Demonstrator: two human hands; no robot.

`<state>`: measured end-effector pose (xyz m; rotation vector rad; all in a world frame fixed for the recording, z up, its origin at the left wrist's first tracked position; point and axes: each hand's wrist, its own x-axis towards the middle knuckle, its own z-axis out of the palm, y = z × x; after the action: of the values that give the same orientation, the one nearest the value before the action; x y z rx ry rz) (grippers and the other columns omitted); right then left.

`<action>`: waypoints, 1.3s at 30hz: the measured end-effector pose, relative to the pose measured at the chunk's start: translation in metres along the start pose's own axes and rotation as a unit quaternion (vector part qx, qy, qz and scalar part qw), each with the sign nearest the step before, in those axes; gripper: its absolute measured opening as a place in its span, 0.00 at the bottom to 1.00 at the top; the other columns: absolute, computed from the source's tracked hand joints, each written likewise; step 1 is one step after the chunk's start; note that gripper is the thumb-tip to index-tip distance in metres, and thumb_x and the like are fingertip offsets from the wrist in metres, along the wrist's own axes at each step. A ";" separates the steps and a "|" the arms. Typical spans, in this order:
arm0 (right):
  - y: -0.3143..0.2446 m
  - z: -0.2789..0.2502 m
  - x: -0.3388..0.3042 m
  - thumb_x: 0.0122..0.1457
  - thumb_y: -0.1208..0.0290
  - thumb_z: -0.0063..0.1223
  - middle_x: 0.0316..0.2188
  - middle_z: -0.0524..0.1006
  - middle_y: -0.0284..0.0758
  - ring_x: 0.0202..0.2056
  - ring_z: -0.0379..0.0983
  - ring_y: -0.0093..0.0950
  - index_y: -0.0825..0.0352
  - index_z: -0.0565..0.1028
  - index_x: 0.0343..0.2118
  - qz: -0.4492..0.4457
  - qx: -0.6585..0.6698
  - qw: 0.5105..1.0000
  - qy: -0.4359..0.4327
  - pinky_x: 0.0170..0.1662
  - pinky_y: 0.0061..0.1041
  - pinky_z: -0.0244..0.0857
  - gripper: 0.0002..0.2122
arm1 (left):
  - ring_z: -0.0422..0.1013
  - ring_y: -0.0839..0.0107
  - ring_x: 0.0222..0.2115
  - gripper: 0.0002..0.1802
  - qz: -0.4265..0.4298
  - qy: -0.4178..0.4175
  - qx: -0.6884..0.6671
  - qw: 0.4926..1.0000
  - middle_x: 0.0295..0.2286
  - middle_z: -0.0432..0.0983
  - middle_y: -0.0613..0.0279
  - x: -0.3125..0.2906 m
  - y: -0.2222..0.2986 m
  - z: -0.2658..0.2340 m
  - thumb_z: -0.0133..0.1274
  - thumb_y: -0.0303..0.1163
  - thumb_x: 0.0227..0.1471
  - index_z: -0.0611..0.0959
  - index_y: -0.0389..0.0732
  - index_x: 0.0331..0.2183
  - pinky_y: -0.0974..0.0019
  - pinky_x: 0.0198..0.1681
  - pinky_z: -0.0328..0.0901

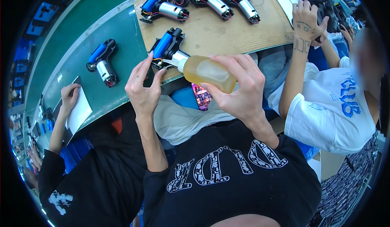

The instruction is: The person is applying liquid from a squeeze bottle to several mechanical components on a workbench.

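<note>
My right hand (243,85) is wrapped round a squeeze bottle (209,73) of yellowish liquid, tilted to the left. Its thin white nozzle points at the near end of a motor assembly (167,44) with a blue cylinder, a black housing, a silver motor and thin wires. That assembly rests at the near left edge of the cardboard sheet (203,34), partly behind the bottle. My left hand (143,87) has its thumb and forefinger on either side of the assembly's near end, by the nozzle tip. The exact contact of the fingertips is hard to see.
Several similar assemblies (215,1) lie along the cardboard's far side. Another assembly (105,62) sits on the green table (126,36) to the left. A phone (201,97) lies below the bottle. Co-workers sit close on both sides; one person's hand (304,22) reaches beside the cardboard.
</note>
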<state>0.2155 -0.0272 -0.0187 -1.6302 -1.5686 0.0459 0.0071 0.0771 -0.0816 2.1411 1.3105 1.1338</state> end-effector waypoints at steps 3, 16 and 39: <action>-0.002 -0.001 0.000 0.35 0.72 0.75 0.35 0.80 0.37 0.36 0.77 0.37 0.64 0.81 0.40 0.011 0.001 1.000 0.015 0.41 0.32 0.71 0.23 | 0.79 0.58 0.41 0.30 0.019 0.002 0.021 1.000 0.41 0.82 0.48 0.002 0.000 -0.004 0.70 0.25 0.41 0.84 0.41 0.50 0.60 0.46 0.72; -0.024 0.006 0.022 0.33 0.74 0.72 0.34 0.78 0.34 0.36 0.74 0.34 0.59 0.82 0.40 -0.017 -0.026 0.999 -0.011 0.38 0.31 0.71 0.24 | 0.80 0.58 0.40 0.30 0.020 -0.003 0.019 1.000 0.40 0.82 0.49 0.004 -0.001 -0.006 0.71 0.24 0.40 0.85 0.41 0.49 0.61 0.45 0.72; -0.003 0.006 0.008 0.34 0.74 0.74 0.35 0.80 0.37 0.37 0.77 0.36 0.63 0.81 0.42 0.000 0.009 1.000 0.017 0.40 0.32 0.71 0.25 | 0.80 0.57 0.41 0.29 -0.018 -0.008 0.012 1.000 0.41 0.82 0.49 0.003 0.000 -0.001 0.70 0.24 0.41 0.85 0.41 0.49 0.60 0.47 0.72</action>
<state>0.2113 -0.0178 -0.0171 -1.6083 -1.5381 0.0311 0.0071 0.0799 -0.0797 2.1294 1.3577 1.0904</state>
